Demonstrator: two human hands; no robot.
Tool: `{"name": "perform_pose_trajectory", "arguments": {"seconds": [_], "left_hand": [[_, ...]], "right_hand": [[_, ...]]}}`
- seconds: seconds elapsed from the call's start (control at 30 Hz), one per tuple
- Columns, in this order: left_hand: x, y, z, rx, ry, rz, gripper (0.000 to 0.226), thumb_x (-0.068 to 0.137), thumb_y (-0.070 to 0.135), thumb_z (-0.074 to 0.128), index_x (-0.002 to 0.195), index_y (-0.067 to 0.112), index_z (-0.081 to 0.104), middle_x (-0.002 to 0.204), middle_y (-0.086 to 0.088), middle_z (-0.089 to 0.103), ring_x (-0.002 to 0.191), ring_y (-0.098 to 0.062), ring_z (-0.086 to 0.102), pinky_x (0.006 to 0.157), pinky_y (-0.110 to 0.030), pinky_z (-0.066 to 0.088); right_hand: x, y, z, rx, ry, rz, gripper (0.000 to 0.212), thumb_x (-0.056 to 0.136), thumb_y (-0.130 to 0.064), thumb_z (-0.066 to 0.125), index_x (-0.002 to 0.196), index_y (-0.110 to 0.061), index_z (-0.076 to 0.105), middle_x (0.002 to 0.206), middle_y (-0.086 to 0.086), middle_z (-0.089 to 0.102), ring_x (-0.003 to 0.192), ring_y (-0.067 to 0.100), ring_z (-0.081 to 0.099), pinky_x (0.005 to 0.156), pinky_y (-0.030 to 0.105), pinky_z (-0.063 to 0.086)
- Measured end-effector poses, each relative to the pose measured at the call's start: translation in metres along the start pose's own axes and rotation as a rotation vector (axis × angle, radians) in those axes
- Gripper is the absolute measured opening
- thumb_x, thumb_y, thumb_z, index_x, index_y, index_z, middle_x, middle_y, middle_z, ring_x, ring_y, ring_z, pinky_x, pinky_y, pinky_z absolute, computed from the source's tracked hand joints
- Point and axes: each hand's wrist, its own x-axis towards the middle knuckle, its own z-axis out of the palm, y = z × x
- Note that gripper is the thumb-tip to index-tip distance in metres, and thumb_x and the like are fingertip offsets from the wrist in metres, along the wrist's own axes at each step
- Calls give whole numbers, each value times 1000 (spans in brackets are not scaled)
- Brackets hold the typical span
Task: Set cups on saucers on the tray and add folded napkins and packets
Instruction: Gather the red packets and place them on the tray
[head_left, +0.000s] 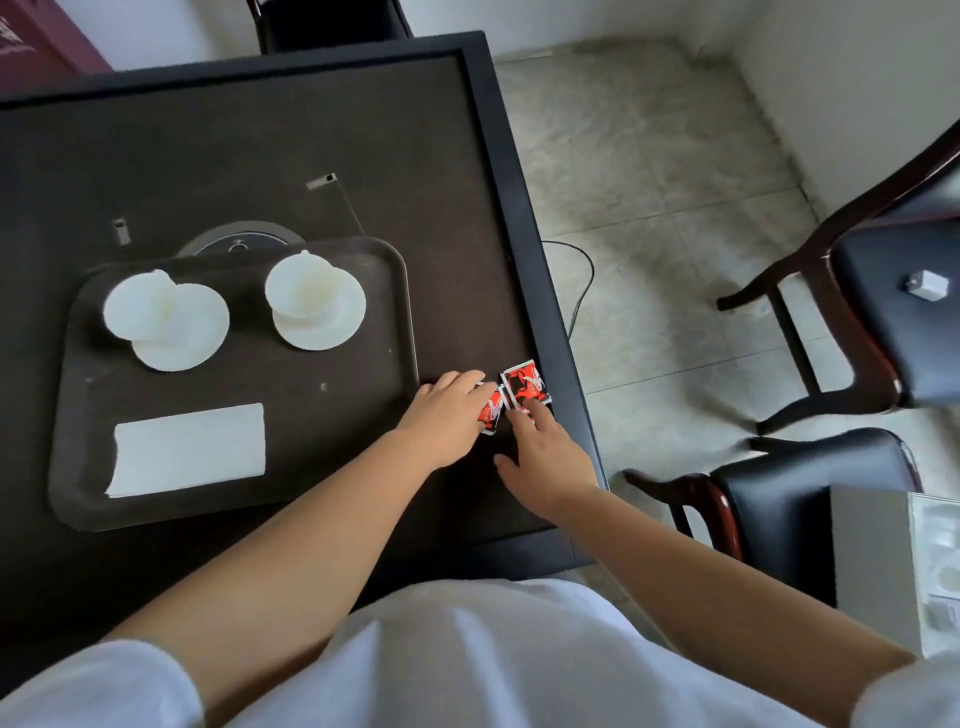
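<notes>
Packets: two red ones lie on the table (311, 156), off the tray (400, 312) at its 4 o'clock corner. Left hand (447, 415) covers one packet (491, 410), fingers flat, no grasp evident. Right hand (545, 457) fingertips press the other packet (524, 389), likely to slide it. Cups, saucers and napkin (189, 449) are already on the tray.

Cups (306, 285) on saucers (317, 322), napkin (189, 449), packets (524, 391)

No word, number or brand can be read anywhere. The two red packets (524, 391) on the table (311, 156) carry white and black printed marks (too small and blurred to make out as letters). The dark red box (36, 47) at the upper left corner shows pale markings at its edge, likewise illegible.
</notes>
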Motion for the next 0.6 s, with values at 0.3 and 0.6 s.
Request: {"name": "perform_pose_trajectory", "arguments": {"seconds": [0.3, 0.6], "left_hand": [[6, 0, 9, -147, 62, -160, 51, 87, 28, 69, 133, 20, 47, 120, -5, 51, 105, -25, 56, 79, -35, 47], [-21, -4, 1, -957, 104, -439, 5, 93, 26, 63, 96, 23, 61, 88, 2, 67, 67, -11, 66, 56, -19, 46]], "right_hand": [[13, 18, -4, -62, -40, -13, 66, 87, -40, 55, 144, -23, 27, 153, -3, 27, 116, 28, 52, 77, 40, 49], [24, 9, -5, -72, -23, 52, 61, 88, -35, 55, 141, -19, 30, 146, 4, 24, 105, 32, 59, 70, 35, 45]]}}
